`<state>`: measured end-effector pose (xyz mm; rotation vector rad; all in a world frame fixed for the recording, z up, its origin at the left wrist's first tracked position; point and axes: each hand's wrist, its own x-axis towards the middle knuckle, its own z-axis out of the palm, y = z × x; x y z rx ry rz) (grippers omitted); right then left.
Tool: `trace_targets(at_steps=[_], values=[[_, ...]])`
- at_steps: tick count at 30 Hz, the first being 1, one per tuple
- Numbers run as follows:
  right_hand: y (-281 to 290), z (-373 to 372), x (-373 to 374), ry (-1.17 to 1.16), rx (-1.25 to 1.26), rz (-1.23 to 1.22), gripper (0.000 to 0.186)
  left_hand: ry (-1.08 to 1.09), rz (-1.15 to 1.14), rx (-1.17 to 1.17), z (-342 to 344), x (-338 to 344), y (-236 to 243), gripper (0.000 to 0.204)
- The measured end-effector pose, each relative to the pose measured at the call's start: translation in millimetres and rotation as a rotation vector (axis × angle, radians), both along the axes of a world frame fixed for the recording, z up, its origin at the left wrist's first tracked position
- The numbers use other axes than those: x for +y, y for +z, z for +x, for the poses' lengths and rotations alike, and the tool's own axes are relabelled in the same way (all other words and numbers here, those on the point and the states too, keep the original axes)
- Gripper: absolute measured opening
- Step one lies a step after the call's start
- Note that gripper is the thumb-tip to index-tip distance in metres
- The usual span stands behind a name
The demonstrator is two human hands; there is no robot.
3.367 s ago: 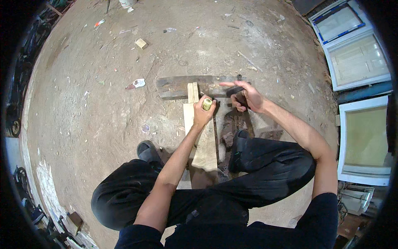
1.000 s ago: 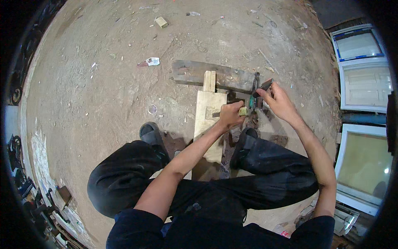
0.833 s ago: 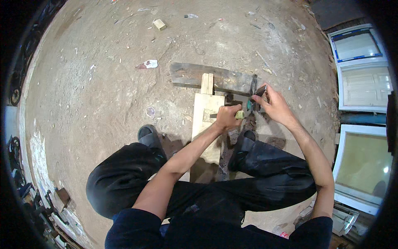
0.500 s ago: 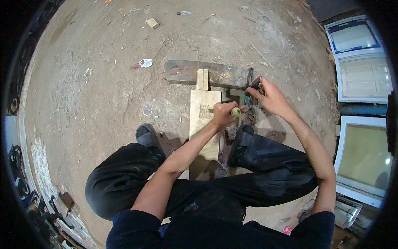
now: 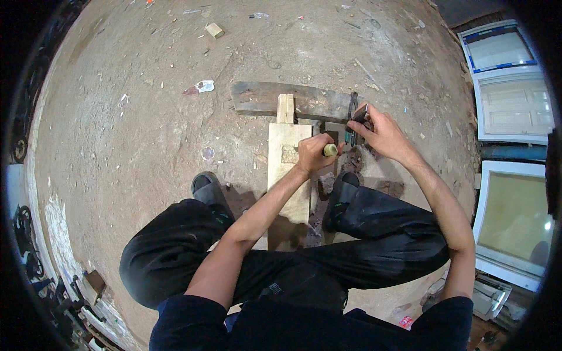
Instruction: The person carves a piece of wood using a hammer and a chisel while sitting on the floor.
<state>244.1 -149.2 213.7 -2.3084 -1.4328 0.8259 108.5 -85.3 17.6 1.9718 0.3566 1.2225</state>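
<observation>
My left hand (image 5: 314,154) is closed around a chisel, its pale round handle end (image 5: 331,150) showing beside the fist; the blade is hidden. The fist sits over the right edge of a light wooden board (image 5: 287,133), beside a shallow square recess (image 5: 290,154) cut in it. A narrower tenon (image 5: 285,109) sticks out of the board's far end and rests on a dark plank (image 5: 254,99). To the right, my right hand (image 5: 380,133) grips a dark tool (image 5: 359,116) whose kind I cannot make out. Dark pincers (image 5: 353,103) lie by the plank's right end.
My sandalled feet (image 5: 208,188) flank the board. White-framed window panels (image 5: 509,216) stand along the right side. On the dirt floor (image 5: 146,134) lie a small wood block (image 5: 215,30), a red-and-white scrap (image 5: 201,87) and scattered chips. Dark clutter (image 5: 64,301) lines the left edge.
My left hand, with the chisel, has shifted slightly away from me and to the left. The right hand has stayed nearly in place. The whole view has tipped a little.
</observation>
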Motion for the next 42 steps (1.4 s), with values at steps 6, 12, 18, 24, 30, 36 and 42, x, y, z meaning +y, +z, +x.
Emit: trace_targets(at_steps=[6, 12, 18, 24, 30, 36, 42], values=[[-11, -1, 0, 0.017, 0.110, 0.183, 0.020, -0.284, -0.073, 0.127, -7, 3, -13, 0.036], [-12, 8, -1, -0.007, 0.126, 0.150, 0.021, -0.362, -0.078, 0.167, 0, 7, -4, 0.037], [-10, 13, -2, 0.010, 0.079, 0.175, 0.021, -0.299, -0.112, 0.346, 7, 7, 6, 0.026], [-2, 7, 0, 0.056, 0.048, 0.190, 0.022, -0.158, -0.045, 0.124, 6, 11, -5, 0.032], [1, 0, 1, 0.071, 0.063, 0.113, 0.024, -0.061, -0.096, -0.029, 7, 21, -3, 0.020], [-7, -10, -1, 0.046, 0.151, 0.260, 0.026, -0.125, -0.360, 0.035, 6, 38, 0, 0.016], [-21, -19, 8, -0.027, 0.269, 0.133, 0.030, -0.167, -0.525, 0.112, -1, 43, -6, 0.013]])
